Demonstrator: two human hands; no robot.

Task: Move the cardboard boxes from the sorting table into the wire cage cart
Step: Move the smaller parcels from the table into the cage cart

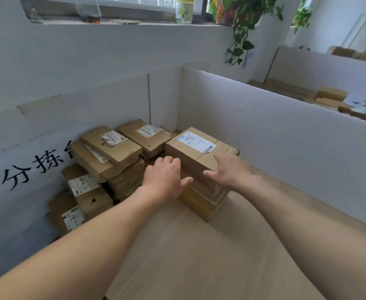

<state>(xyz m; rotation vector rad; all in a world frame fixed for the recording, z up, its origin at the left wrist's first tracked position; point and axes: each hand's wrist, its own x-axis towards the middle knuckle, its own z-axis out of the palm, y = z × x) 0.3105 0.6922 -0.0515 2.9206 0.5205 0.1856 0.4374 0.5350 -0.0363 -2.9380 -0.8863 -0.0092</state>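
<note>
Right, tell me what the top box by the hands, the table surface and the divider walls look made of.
Top box: brown corrugated cardboard, matte, creased, with a paper label. Table surface: pale wood-look laminate, apparently, with faint grain. Divider walls: probably white-faced cardboard sheets; a brown edge shows, with dents.

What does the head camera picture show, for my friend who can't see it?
Two bare hands, the left hand and the right hand, reach with open fingers toward a top cardboard box on a small stack on a wooden sorting table. More labelled boxes are piled to the left against a white wall. No cart is visible.
</note>
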